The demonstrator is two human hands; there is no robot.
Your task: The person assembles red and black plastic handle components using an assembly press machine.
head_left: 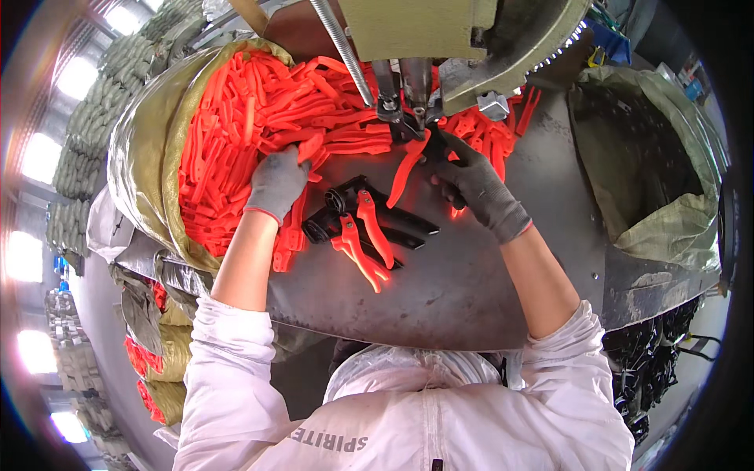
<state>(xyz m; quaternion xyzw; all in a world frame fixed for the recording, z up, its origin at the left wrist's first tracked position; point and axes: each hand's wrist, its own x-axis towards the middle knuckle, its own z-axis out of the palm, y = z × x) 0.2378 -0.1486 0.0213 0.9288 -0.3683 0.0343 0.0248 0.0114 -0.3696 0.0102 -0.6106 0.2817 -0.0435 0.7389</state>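
Left hand point(276, 182), gloved grey, fingers curled loosely down on a heap of orange plastic handle pieces point(236, 125) spilling from a woven sack point(145, 157) onto the grey metal table point(471, 290); palm down, fingertips buried among the pieces, grip neither tight nor wide, no single piece clearly pinched. Just right of it, near the middle of the table, a small pile of finished tools point(363, 228): black metal arms with orange handles, lying flat and crossed over one another, touched by neither hand. Further right, right hand point(475, 184), also gloved grey, closed narrowly on one orange handle piece point(407, 169), thumb and fingers pinching its upper end right under the head of the press machine point(416, 86); piece hanging tilted, lower end pointing down-left above the table. More orange pieces behind that hand. At far right, an open olive sack point(667, 204), contents dark and hard to make out.
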